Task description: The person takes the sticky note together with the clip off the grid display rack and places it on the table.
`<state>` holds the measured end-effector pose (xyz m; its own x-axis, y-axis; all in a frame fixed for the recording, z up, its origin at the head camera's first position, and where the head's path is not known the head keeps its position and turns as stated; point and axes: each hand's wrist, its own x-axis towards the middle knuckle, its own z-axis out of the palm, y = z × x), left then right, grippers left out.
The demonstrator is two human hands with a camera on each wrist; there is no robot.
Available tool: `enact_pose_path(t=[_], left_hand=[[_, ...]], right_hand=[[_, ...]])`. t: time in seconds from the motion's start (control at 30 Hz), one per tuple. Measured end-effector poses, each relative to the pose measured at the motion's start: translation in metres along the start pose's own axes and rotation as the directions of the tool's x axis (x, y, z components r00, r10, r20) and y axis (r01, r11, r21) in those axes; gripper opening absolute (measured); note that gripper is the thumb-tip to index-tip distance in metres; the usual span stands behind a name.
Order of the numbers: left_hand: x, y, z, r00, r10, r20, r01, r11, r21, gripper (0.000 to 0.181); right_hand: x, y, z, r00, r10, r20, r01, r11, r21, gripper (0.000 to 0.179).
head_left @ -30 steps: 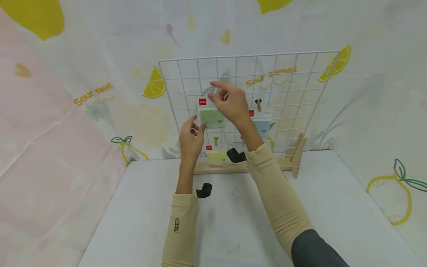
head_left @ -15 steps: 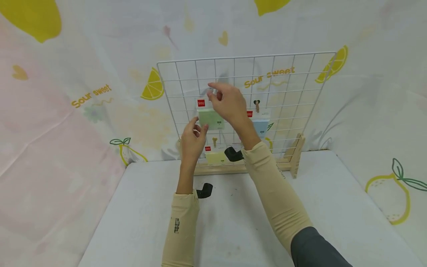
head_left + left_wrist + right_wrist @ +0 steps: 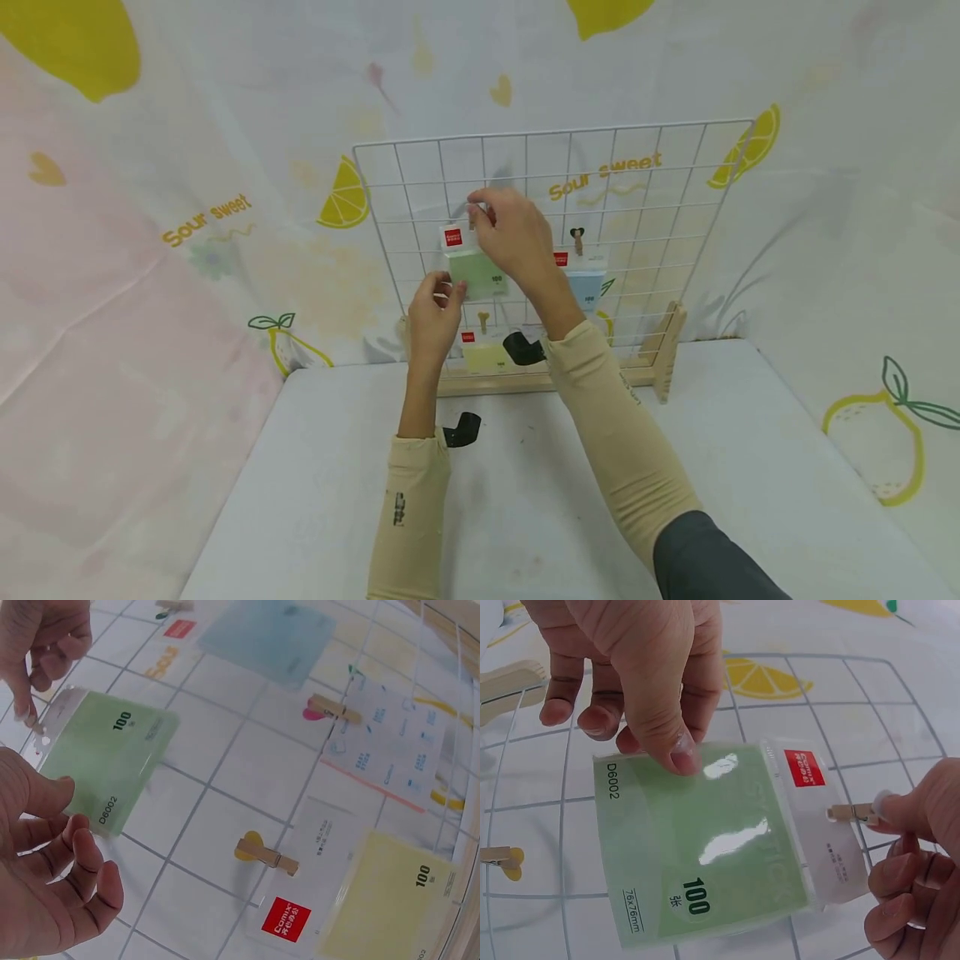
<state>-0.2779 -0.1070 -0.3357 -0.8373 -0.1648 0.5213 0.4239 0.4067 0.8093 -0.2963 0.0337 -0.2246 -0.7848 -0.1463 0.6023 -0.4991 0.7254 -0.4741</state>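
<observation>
A green sticky note pack (image 3: 477, 275) in a clear sleeve stands slightly tilted before the white wire grid (image 3: 622, 225). My left hand (image 3: 435, 321) pinches its left edge, the thumb on the front, as the right wrist view shows. My right hand (image 3: 517, 237) pinches a small wooden clothespin (image 3: 851, 813) at the pack's white header. Whether that clothespin also grips a grid wire, I cannot tell. Below hangs a yellow sticky note pack (image 3: 390, 900), clipped by a clothespin (image 3: 268, 856) with a yellow heart. A blue sticky note pack (image 3: 587, 287) hangs to the right, partly behind my right wrist.
Another pack with a pink edge (image 3: 386, 742) hangs in the lower row under a pink-heart clothespin (image 3: 330, 709). Wooden feet (image 3: 667, 354) hold the grid on a white table (image 3: 315, 467). Behind it hangs a lemon-print cloth (image 3: 247, 100).
My left hand has come up to the green pack and now grips its edge. The right fingers have closed on the clothespin. The pack has dropped slightly and tilted.
</observation>
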Motion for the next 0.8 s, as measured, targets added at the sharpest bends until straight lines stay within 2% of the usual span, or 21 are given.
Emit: enact_pose_path(t=[0.33, 0.8], left_hand=[[-0.0011, 0.002, -0.0006, 0.998, 0.034, -0.045, -0.035, 0.999, -0.007, 0.012], [-0.0018, 0.0003, -0.0007, 0.992, 0.072, -0.102, -0.082, 0.992, -0.097, 0.005]], right_hand=[[-0.0016, -0.0055, 0.003, 0.999, 0.01, -0.041, -0.014, 0.994, -0.113, 0.023], [0.0024, -0.0059, 0.0075, 0.993, -0.018, -0.119, 0.013, 0.999, -0.044, 0.015]])
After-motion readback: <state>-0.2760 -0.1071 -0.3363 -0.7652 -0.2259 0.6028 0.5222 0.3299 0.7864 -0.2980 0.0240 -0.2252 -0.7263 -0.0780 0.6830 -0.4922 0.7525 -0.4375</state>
